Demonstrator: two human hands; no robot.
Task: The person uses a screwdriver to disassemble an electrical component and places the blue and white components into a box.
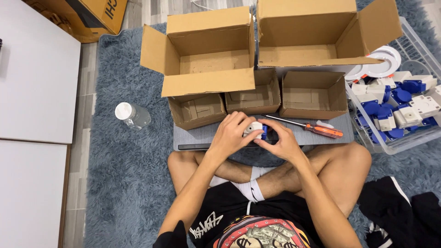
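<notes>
Hands together — left hand (233,133) and right hand (281,141) close their fingers around a white-and-blue plug part (255,130).

A home room used as a makeshift assembly spot: a person sits cross-legged on a shaggy blue-grey rug (124,174) laid over a pale wood-look floor (87,92), with open cardboard boxes (206,59), a screwdriver (317,128) and a clear plastic crate (413,138) of white and blue parts close around
</notes>
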